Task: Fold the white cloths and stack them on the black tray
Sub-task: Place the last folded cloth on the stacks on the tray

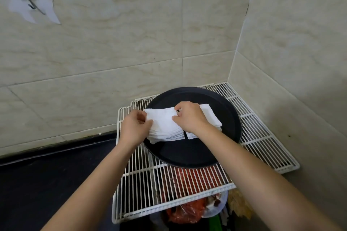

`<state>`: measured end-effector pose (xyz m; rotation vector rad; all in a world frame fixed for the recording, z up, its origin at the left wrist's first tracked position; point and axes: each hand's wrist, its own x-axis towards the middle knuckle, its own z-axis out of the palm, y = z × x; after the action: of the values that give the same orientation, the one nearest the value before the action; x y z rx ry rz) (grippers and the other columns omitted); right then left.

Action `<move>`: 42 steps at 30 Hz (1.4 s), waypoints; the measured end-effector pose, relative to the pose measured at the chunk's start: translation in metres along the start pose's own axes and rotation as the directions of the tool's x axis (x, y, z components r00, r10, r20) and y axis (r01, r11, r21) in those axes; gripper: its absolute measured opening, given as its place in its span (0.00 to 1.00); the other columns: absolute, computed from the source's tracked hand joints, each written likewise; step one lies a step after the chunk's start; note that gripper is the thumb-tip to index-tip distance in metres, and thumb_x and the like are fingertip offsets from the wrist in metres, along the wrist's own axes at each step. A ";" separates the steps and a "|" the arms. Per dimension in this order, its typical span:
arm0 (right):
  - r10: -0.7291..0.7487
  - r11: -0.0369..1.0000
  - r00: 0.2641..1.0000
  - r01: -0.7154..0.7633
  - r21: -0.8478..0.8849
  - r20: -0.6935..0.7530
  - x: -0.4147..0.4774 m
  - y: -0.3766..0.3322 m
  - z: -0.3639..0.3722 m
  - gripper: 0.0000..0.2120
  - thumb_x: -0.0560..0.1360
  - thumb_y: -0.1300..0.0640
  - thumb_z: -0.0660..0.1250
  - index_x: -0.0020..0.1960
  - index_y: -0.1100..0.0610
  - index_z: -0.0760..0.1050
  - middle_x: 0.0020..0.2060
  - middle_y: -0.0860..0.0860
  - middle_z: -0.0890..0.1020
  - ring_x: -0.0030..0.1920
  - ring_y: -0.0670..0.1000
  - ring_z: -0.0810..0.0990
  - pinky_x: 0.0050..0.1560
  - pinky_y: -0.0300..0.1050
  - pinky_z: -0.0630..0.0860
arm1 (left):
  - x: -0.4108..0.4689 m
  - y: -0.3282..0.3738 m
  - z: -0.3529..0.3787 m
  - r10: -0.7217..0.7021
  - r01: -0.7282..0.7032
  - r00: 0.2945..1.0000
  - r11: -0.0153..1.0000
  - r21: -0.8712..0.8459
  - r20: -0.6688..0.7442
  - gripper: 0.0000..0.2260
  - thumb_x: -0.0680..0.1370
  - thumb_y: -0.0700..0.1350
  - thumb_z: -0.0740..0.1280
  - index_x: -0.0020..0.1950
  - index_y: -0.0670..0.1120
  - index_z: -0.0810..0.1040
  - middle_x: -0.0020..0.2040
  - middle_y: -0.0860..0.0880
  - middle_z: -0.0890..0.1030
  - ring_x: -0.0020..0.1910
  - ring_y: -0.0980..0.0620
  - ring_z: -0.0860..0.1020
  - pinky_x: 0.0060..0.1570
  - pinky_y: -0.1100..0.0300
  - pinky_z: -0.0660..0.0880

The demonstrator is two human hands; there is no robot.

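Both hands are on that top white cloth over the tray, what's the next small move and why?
Probably press the top cloth flat onto the left stack and let go: the left hand and right hand pinch its ends, and it lies over that stack on the black tray.

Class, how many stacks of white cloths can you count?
2. The left stack, on the black tray, is pinched by left hand and right hand; the right stack sits beside it, partly hidden.

walls: beige marbled tiles (131,43), corner right | wall hook (28,0) | dark floor (37,184)
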<state>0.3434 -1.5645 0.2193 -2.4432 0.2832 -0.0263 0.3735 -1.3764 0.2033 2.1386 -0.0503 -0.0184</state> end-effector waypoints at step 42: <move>-0.489 0.850 0.861 0.435 -0.298 -0.138 -0.044 0.053 0.019 0.19 0.77 0.43 0.68 0.65 0.50 0.78 0.56 0.48 0.81 0.58 0.49 0.76 0.58 0.47 0.73 | -0.044 -0.037 0.002 0.355 -0.356 0.932 0.934 0.012 0.068 0.29 0.71 0.46 0.78 0.68 0.59 0.70 0.56 0.61 0.72 0.52 0.65 0.75 0.45 0.68 0.77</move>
<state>0.2913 -1.5831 0.1732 -2.7148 -0.2428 -0.4914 0.3304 -1.3568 0.1708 2.1232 -0.4787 0.1259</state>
